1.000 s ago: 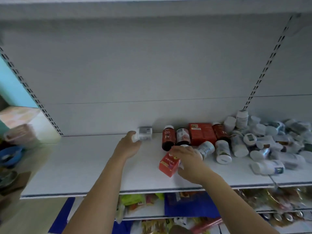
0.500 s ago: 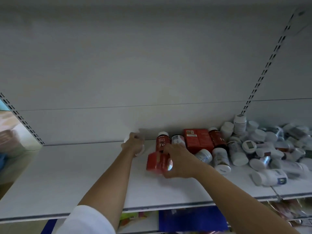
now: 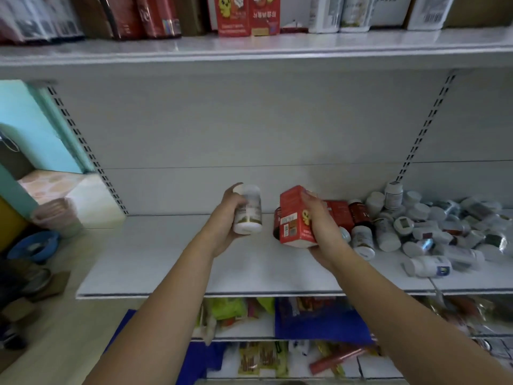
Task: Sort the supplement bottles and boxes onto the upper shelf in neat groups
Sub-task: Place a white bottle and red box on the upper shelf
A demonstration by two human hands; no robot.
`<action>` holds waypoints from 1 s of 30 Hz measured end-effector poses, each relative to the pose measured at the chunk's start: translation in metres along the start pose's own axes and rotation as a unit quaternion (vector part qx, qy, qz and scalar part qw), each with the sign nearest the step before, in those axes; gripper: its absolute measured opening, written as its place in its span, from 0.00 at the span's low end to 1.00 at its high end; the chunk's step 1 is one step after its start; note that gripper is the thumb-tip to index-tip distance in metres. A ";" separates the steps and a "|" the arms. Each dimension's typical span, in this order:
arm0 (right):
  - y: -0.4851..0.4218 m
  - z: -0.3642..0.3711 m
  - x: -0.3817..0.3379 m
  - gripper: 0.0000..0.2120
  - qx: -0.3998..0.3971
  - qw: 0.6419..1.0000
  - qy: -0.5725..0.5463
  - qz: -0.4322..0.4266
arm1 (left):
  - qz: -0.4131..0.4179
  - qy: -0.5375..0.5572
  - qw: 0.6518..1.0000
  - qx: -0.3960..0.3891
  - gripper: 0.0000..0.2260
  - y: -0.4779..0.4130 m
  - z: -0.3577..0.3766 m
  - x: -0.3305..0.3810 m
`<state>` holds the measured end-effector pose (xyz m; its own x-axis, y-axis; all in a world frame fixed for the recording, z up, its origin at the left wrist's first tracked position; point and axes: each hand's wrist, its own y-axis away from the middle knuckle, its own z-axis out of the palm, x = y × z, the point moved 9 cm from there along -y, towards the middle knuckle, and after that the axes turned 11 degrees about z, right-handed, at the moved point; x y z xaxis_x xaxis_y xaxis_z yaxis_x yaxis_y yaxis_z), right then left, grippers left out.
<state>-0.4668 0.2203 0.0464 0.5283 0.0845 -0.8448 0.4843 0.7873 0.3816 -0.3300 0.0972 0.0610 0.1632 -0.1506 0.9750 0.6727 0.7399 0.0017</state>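
Note:
My left hand (image 3: 223,218) grips a white bottle (image 3: 248,209), held upright above the middle shelf (image 3: 155,262). My right hand (image 3: 322,226) holds a red box (image 3: 295,216) with a yellow chick on it, lifted off the shelf beside a dark red bottle (image 3: 276,222). Behind it lie another red box (image 3: 340,215) and a red bottle (image 3: 361,215). A heap of white bottles (image 3: 433,229) covers the shelf's right part. The upper shelf (image 3: 249,48) carries red boxes (image 3: 244,15), dark packets and white boxes.
Slotted uprights (image 3: 424,129) run up the back panel. Lower shelves hold green and blue packets (image 3: 313,318). To the left stand a turquoise wall (image 3: 30,129), a pink bin (image 3: 55,215) and a blue bowl (image 3: 34,245) on the floor.
Both hands rose off the shelf: the left one lifted the white bottle from the back, the right one raised and turned the red box upright. The view tilted up, revealing the upper shelf.

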 end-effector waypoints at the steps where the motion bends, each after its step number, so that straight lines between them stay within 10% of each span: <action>1: 0.012 0.005 -0.006 0.25 0.011 1.000 0.012 -0.010 | 0.007 -0.006 1.000 -0.004 0.23 0.011 0.004 0.013; 12: 0.173 0.073 -0.100 0.06 -0.002 0.979 0.136 -0.153 | 0.152 -0.099 0.981 -0.068 0.17 0.128 0.036 0.169; 30: 0.191 0.162 -0.301 0.08 -0.018 0.900 0.253 -0.355 | 0.324 -0.359 0.874 -0.046 0.17 0.072 0.066 0.362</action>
<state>-0.4205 0.2462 0.4338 -0.2958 -0.1879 -0.9366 0.5465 0.7709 -0.3272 -0.2706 0.1393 0.4286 0.0584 0.7562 0.6517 0.6670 0.4562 -0.5891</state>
